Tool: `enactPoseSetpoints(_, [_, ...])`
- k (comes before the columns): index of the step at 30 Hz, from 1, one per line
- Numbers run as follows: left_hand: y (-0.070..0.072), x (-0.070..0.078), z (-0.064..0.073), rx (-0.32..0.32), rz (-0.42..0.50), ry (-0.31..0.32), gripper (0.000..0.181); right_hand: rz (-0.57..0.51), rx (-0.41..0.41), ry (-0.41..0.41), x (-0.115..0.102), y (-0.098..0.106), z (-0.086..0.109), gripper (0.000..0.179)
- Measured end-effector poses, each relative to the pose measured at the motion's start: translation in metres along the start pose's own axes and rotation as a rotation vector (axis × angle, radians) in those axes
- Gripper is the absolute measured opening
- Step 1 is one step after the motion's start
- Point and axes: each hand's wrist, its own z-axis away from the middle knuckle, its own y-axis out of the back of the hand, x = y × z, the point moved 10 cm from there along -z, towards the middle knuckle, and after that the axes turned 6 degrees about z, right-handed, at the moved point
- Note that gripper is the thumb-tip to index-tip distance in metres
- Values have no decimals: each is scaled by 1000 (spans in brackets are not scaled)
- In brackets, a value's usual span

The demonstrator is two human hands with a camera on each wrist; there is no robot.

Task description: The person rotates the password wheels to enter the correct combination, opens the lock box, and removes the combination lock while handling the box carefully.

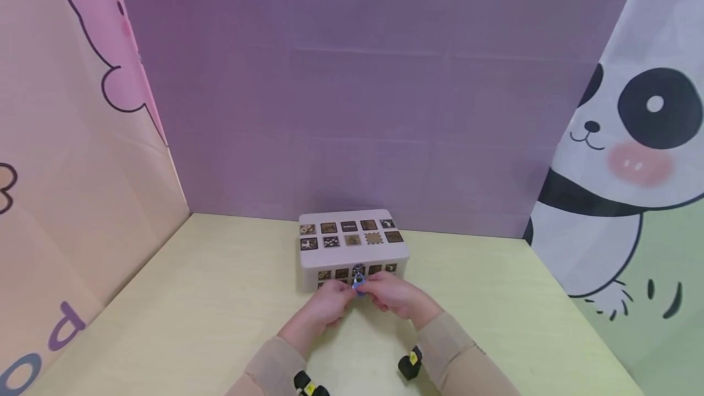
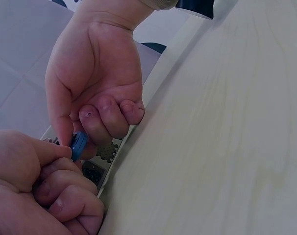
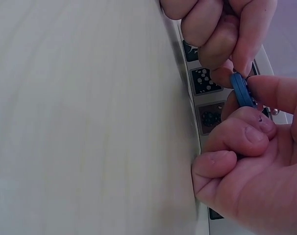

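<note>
In the head view, a white box (image 1: pixel 352 254) with rows of brown and black square pictures stands at the back of the table. At the middle of its front, under a metal latch (image 1: pixel 359 268), is a small blue padlock (image 1: pixel 359 285). My left hand (image 1: pixel 330 304) pinches the padlock from the left, between thumb and forefinger. From the other side my right hand (image 1: pixel 398 295) pinches it too, other fingers curled in. The right wrist view shows the padlock's rounded blue edge (image 3: pixel 242 90) between both thumbs; fingers hide much of its body.
The pale wooden table (image 1: pixel 209 304) spreads around the box. Behind it hangs a purple cloth wall (image 1: pixel 363 109), with a panda print (image 1: pixel 632 121) on the right side. Black wrist cameras (image 1: pixel 409 364) sit below both sleeves.
</note>
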Motion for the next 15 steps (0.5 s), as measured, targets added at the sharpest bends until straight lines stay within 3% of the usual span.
enactPoseSetpoints(15, [1, 0, -1, 15, 0, -3, 21, -3, -10, 5, 2, -1, 0, 17])
